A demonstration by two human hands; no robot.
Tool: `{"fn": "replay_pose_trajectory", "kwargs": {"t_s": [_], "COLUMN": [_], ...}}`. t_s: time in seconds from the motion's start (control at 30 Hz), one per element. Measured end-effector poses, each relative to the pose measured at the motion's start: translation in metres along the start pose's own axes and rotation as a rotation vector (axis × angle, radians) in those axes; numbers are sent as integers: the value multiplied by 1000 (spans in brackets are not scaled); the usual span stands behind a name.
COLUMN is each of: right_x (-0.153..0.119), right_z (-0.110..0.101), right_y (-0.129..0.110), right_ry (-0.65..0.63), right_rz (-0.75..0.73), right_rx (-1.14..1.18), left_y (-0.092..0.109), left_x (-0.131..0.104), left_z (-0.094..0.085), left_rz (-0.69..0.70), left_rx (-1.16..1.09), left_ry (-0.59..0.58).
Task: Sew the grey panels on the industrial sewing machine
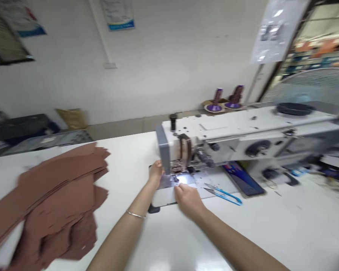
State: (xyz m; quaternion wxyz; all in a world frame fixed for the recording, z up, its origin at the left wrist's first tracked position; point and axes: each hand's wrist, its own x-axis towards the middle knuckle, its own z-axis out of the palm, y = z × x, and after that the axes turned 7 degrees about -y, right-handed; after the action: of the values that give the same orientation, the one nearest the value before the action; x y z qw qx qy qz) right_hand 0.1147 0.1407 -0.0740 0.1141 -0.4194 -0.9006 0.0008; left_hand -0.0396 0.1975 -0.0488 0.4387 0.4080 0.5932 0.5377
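Observation:
A white sewing machine (223,130) stands on the table, its lamp lighting the metal needle plate (186,178). My left hand (156,174) is at the left end of the machine head, fingers curled and partly hidden; what they hold, if anything, does not show. In front of the presser foot (175,178), my right hand (188,198) is closed in a pinch low over the plate. Anything between those fingertips is too small to make out. Just right of that hand lie blue-handled thread snips (224,194), blades toward the needle area.
Stacked brown cut pieces (64,188) cover the table's left side. A phone (244,180) lies under the machine arm. Behind the machine stand two purple-based thread cones (214,101). Cluttered papers and cords (332,169) lie at right. A mesh-guarded fan (310,84) is behind.

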Motion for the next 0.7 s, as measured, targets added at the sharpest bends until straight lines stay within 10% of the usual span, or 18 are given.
{"fn": "replay_pose_trajectory", "kwargs": {"t_s": [0.43,0.57,0.7], "right_x": [1,3,-2], "right_z": [-9,-27,-42], "right_y": [-12,-23,-34], "right_ry": [-95,-183,-227], "right_rz": [34,29,50], "right_rx": [-141,-232,-228], "left_y": [61,70,77], "left_x": [-170,-177,-176], "left_z": [-341,-399,-409], "left_rz": [152,-5,-100], "left_rx": [954,1135,1293], "left_ry": [660,602,484]}}
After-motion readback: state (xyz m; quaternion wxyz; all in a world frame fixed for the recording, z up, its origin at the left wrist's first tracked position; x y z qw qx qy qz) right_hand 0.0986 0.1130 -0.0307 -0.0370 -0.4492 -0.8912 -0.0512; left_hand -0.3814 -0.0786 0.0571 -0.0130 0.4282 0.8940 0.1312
